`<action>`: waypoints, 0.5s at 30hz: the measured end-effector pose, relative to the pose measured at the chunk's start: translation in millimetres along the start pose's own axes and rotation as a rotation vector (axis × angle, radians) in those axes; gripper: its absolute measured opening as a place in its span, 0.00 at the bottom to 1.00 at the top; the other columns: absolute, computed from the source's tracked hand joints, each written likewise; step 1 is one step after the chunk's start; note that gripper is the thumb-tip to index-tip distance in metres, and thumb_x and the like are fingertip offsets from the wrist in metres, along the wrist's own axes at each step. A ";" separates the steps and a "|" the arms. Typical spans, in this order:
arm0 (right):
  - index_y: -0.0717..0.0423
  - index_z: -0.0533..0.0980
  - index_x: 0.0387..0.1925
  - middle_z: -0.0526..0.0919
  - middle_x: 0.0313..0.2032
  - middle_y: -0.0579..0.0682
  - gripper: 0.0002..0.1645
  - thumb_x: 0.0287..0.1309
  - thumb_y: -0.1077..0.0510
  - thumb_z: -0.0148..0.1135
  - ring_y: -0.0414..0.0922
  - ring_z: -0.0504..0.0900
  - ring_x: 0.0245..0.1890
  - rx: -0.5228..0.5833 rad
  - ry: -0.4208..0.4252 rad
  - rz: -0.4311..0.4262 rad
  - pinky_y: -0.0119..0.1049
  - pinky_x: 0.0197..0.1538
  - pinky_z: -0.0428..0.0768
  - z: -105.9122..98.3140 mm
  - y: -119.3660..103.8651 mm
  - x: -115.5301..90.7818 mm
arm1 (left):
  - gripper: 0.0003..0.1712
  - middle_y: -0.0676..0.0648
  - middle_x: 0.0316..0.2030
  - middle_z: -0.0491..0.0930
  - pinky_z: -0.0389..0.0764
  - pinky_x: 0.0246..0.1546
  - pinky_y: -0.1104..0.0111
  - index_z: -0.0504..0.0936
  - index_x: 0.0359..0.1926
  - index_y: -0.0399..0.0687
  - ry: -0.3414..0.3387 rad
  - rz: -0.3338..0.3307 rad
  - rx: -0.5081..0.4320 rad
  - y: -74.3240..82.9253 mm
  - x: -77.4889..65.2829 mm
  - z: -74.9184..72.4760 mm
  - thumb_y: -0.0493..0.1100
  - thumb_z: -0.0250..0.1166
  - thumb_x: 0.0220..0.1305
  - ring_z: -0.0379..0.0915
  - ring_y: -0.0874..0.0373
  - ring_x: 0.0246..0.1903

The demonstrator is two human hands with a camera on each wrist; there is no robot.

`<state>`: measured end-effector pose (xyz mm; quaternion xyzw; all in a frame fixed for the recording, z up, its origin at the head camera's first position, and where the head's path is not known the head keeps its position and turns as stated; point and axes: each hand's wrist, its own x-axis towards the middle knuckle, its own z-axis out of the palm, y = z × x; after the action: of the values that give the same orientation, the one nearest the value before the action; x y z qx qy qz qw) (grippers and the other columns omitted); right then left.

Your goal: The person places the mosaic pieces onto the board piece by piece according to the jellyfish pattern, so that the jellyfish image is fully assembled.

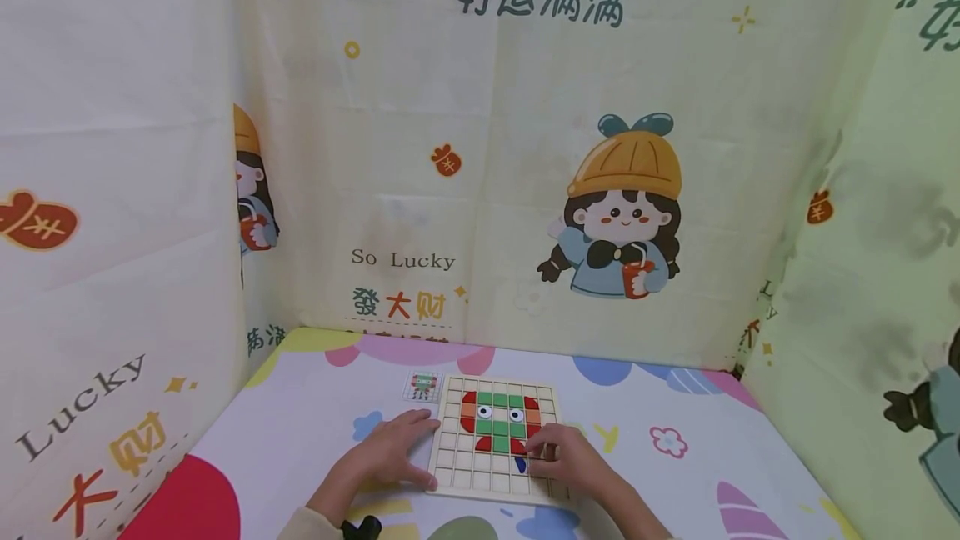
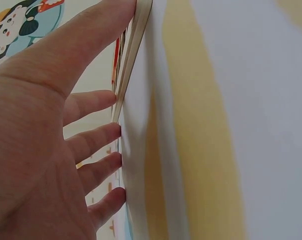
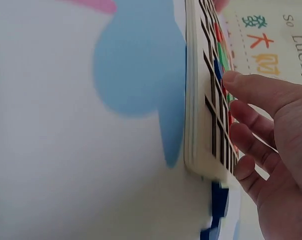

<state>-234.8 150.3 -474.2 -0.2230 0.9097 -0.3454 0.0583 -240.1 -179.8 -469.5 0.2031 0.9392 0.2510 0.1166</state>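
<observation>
A pale wooden grid board (image 1: 465,482) lies on the table, its cells partly filled with red, green and orange tiles and two round eye tiles (image 1: 484,412). My left hand (image 1: 393,447) rests along the board's left edge, thumb low and fingers spread; in the left wrist view the thumb touches the board's side (image 2: 133,55). Over the lower right of the pattern, my right hand (image 1: 566,458) pinches a dark blue tile (image 1: 521,464) just below a red tile (image 1: 517,446). In the right wrist view the thumb covers part of this blue tile (image 3: 218,68), and the index finger is hidden.
A small picture card (image 1: 423,387) with a similar figure lies beside the board's upper left corner. Dark blue pieces (image 3: 219,197) show past the board's end. Printed cloth walls (image 1: 495,190) enclose the back and both sides of the patterned table (image 1: 660,473).
</observation>
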 end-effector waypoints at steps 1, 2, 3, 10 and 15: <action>0.49 0.85 0.36 0.80 0.30 0.40 0.09 0.50 0.56 0.72 0.33 0.73 0.28 -0.003 0.012 0.004 0.25 0.31 0.74 -2.0 1.2 -1.9 | 0.54 0.45 0.71 0.62 0.58 0.67 0.38 0.69 0.68 0.56 0.000 0.002 0.002 0.2 0.1 -0.1 0.68 0.74 0.39 0.55 0.40 0.71; 0.49 0.85 0.35 0.80 0.30 0.41 0.08 0.50 0.56 0.72 0.33 0.73 0.28 -0.006 0.027 0.000 0.25 0.31 0.73 -4.2 3.3 -3.9 | 0.54 0.45 0.71 0.62 0.58 0.67 0.38 0.69 0.68 0.56 0.001 0.004 0.004 0.3 0.0 0.1 0.69 0.74 0.40 0.55 0.40 0.71; 0.49 0.84 0.35 0.80 0.30 0.41 0.08 0.49 0.57 0.73 0.33 0.73 0.28 -0.015 0.041 -0.002 0.25 0.30 0.73 -6.4 5.4 -6.3 | 0.54 0.45 0.71 0.62 0.58 0.67 0.39 0.69 0.68 0.56 0.002 0.007 0.007 0.3 0.2 0.4 0.69 0.74 0.40 0.55 0.40 0.71; 0.52 0.84 0.34 0.81 0.31 0.42 0.07 0.50 0.60 0.71 0.32 0.72 0.26 -0.038 0.115 0.032 0.25 0.27 0.73 -23.5 22.0 -24.8 | 0.54 0.45 0.71 0.61 0.59 0.67 0.38 0.69 0.68 0.56 0.002 0.017 0.017 -2.1 1.9 0.9 0.69 0.74 0.40 0.55 0.40 0.71; 0.52 0.83 0.34 0.80 0.30 0.42 0.05 0.52 0.61 0.69 0.30 0.69 0.25 -0.091 0.172 0.078 0.26 0.26 0.72 -37.4 35.5 -42.0 | 0.54 0.45 0.71 0.61 0.58 0.67 0.38 0.68 0.68 0.57 0.005 0.018 0.021 -4.0 2.7 2.5 0.69 0.73 0.40 0.55 0.40 0.71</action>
<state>-220.0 215.0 -471.2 -0.1596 0.9341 -0.3190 -0.0167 -242.9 -180.7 -474.0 0.2121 0.9402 0.2426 0.1100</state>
